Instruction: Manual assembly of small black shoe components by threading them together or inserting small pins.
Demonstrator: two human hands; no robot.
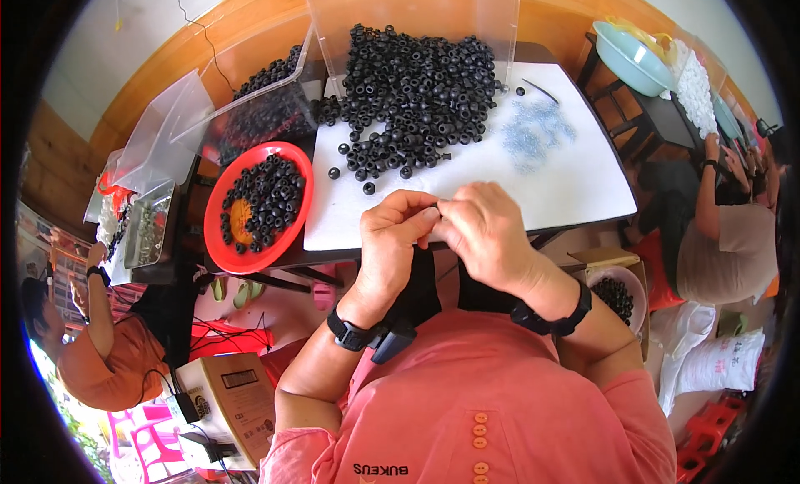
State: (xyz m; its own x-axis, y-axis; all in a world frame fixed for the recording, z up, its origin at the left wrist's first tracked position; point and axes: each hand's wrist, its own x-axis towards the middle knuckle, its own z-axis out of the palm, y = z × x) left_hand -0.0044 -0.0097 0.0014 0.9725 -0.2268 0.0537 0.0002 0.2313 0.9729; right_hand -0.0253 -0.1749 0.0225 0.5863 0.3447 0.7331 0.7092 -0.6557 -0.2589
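My left hand [393, 238] and my right hand [490, 227] meet above the near edge of the white-topped table [575, 188]. Both have thumb and fingers pinched together. A small dark bit shows between the fingertips, too covered to name. Just beyond them spreads a big heap of small round black parts [421, 84], some with holes, spilling out of a clear plastic bin [500, 26]. A few loose ones lie closest to my left hand. Beyond my right hand lies a scatter of tiny clear bluish pieces [533, 134], with a thin dark strip [543, 91] beside it.
At the table's left are a red bowl [212, 249] of black parts and a clear box [187, 126] with more. A pinkish tub [638, 317] of black parts stands low at right. People sit at both sides, near a cardboard box [242, 405] and a light-blue basin [629, 63].
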